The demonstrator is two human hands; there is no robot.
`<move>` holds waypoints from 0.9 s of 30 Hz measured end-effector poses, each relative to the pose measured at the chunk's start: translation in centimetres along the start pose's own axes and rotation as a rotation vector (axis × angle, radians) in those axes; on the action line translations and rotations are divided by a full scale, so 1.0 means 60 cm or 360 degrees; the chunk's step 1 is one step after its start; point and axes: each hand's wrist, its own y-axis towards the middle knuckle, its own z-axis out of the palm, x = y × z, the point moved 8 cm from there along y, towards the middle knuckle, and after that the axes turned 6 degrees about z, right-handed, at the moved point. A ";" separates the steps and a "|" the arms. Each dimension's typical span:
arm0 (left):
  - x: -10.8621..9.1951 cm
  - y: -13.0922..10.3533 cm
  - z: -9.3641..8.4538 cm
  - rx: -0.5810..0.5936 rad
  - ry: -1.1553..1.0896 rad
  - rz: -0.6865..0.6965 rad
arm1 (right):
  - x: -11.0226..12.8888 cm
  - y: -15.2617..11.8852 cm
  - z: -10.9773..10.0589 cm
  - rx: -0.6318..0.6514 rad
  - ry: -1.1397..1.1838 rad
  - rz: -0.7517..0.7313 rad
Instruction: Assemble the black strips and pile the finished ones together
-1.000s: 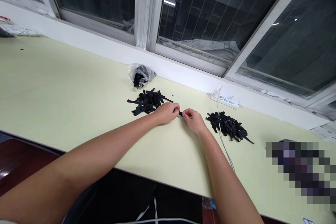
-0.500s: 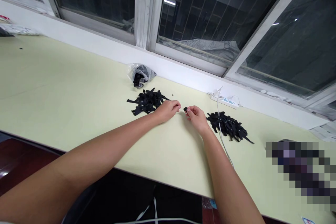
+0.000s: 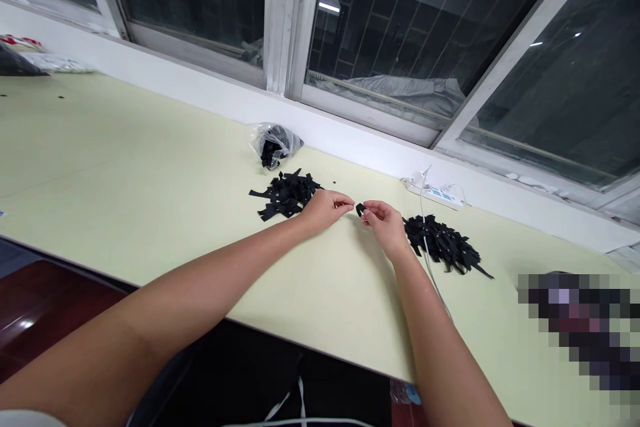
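Between the fingertips of my right hand (image 3: 385,220) is a short black fabric strip (image 3: 360,209), bent into a small loop. My left hand (image 3: 327,209) is pinched closed just left of the loop, its fingertips close to it; whatever they hold is too small to make out. Beside my left hand lies a loose pile of black strips (image 3: 285,193), partly covered by that hand. A second pile of black strips (image 3: 443,243), with small pale specks on it, lies right of my right wrist.
A clear plastic bag (image 3: 275,145) with black pieces stands near the wall. A white power strip (image 3: 435,194) sits by the wall, its white cable (image 3: 427,257) crossing the right pile. The pale table (image 3: 165,173) runs along the windows. A blurred-out dark shape (image 3: 575,320) is at right.
My right hand's fingers have opened out slightly, and more of the black strip shows as a loop. My left fingertips have extended towards it. The view has shifted slightly.
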 end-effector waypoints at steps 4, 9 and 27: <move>-0.006 0.000 0.002 0.0018 -0.0016 0.0039 | 0.001 -0.001 0.000 -0.0015 -0.0060 -0.0029; -0.014 -0.004 0.007 0.0069 -0.0038 0.0098 | 0.012 -0.005 0.009 0.0012 -0.0155 -0.0122; -0.008 -0.003 0.002 -0.0011 -0.0001 0.0054 | 0.025 -0.010 0.020 0.0077 -0.0198 -0.0183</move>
